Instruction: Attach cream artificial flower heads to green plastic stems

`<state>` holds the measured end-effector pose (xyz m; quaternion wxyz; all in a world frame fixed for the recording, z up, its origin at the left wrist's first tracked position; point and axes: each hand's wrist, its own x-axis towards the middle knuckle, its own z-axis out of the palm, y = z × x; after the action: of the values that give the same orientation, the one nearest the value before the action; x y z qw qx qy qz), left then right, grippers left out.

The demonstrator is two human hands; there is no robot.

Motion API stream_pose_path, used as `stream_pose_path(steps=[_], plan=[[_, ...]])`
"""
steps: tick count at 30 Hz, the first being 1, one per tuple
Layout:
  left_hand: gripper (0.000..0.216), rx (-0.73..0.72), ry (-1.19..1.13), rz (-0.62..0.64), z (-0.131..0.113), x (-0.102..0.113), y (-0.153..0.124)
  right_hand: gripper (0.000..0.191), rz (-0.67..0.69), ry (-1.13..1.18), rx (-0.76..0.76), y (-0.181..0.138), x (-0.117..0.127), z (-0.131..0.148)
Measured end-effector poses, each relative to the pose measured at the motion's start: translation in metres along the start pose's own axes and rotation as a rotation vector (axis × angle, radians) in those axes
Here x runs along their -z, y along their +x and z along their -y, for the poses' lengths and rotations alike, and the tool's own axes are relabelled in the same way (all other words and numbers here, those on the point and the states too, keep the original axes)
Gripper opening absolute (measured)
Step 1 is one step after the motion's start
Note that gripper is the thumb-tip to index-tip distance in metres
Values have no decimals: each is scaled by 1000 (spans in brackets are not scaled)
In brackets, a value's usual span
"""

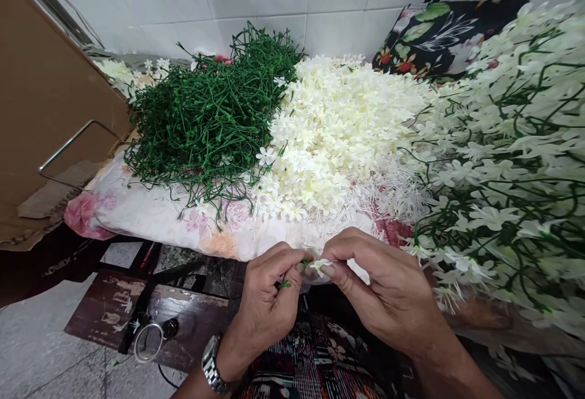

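Just beyond my lap, in the head view, my two hands meet at the front edge of a cloth-covered surface. Between thumb and forefinger my left hand [274, 286] pinches a green plastic stem [284, 284], most of it hidden in the palm. Against the stem's tip, my right hand [379, 289] pinches a white artificial flower [320, 267]. Whether flower and stem are joined I cannot tell. Beyond my hands lie a tangled heap of green stems [205, 112] and a heap of loose white flower heads [338, 131].
At the right rises a large pile of flowers on stems [503, 167]. White thread-like pieces [397, 192] lie beside it. A cardboard box [59, 94] stands left, a floral bag [439, 39] leans at the tiled wall, and a dark wooden bench [192, 307] sits below.
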<state>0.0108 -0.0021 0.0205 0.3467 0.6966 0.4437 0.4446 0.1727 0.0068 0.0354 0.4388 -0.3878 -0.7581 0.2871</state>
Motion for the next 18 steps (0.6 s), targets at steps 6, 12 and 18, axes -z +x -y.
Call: stream_pose_path(steps=[6, 12, 18], plan=[[18, -37, 53, 50, 0, 1, -1, 12, 98, -133, 52, 2, 0, 2], [20, 10, 81, 93, 6, 2, -2, 16, 121, -237, 86, 1, -4, 1], [26, 69, 54, 89, 9, -1, 2, 18, 121, -255, 89, 3, -9, -4]])
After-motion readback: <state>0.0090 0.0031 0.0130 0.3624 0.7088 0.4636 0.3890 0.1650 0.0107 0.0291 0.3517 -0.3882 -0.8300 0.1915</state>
